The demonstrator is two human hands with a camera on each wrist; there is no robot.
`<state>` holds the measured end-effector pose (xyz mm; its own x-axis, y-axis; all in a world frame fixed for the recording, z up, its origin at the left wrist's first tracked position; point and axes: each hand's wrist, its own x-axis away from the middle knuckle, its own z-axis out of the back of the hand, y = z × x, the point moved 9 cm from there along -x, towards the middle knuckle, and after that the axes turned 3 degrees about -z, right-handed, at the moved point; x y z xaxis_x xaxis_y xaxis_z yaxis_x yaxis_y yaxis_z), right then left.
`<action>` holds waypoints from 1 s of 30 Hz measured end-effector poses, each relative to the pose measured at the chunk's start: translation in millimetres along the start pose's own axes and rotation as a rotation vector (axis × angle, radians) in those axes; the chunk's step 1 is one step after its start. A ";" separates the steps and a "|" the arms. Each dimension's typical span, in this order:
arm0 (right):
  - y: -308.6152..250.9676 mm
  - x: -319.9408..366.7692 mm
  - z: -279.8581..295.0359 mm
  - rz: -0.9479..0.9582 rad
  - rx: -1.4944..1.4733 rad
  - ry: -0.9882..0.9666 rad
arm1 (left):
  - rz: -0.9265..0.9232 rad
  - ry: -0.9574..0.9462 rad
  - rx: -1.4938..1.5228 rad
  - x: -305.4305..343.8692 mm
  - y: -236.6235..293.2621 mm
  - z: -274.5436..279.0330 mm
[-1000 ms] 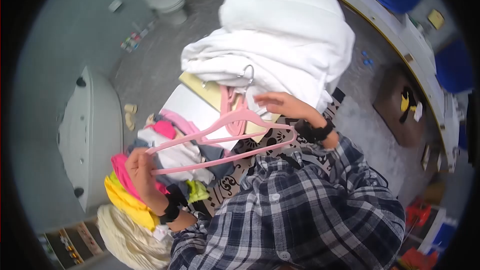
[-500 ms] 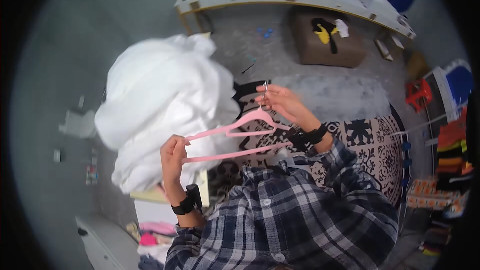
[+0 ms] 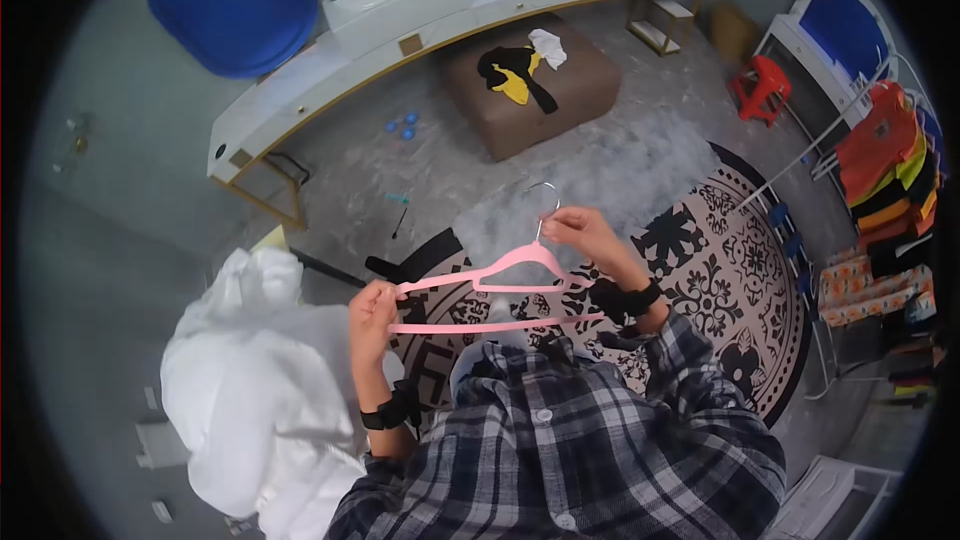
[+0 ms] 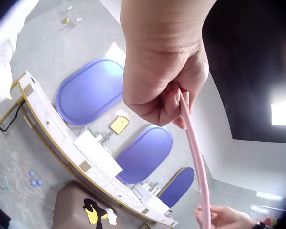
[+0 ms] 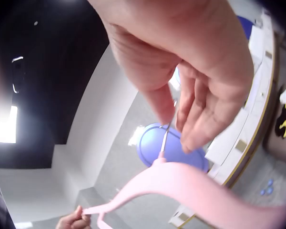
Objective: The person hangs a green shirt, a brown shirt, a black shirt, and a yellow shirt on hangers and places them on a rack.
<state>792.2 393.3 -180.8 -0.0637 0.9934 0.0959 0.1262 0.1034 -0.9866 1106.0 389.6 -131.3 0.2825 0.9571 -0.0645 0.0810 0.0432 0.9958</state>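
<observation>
A slim pink hanger [image 3: 525, 252] with a silver metal hook [image 5: 165, 141] is in the air in front of the person, above the left part of the round black-and-beige patterned rug [image 3: 735, 290]. It lies crosswise between the hands, hook pointing away from the body. The left hand [image 3: 372, 325] has its fingers closed tightly round the hanger's left end; the right hand [image 3: 590, 240] pinches the hook between thumb and fingertips, its other fingers loosely bent.

The step in hand looks like supporting and orienting the bare hanger. The next move seems to call for both hands turning together, the hook pinch kept firm so that the frame does not swing.

Beyond the rug's left edge is a bulky white fabric heap [image 3: 250, 380]. Past its far edge stands a brown upholstered block [image 3: 580, 85]; to the right, a white metal rack [image 3: 790, 175] bears bright garments [image 3: 878, 145].
</observation>
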 end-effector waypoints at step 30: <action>49.6 -467.3 523.1 -0.298 0.413 0.768 | 0.462 -0.661 -0.695 -800.2 -390.9 -259.6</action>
<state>310.4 -92.3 -343.7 0.6567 0.7046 0.2689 -0.1629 0.4806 -0.8617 600.1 -318.8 -452.0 0.6261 0.5859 0.5146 -0.6712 0.0690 0.7381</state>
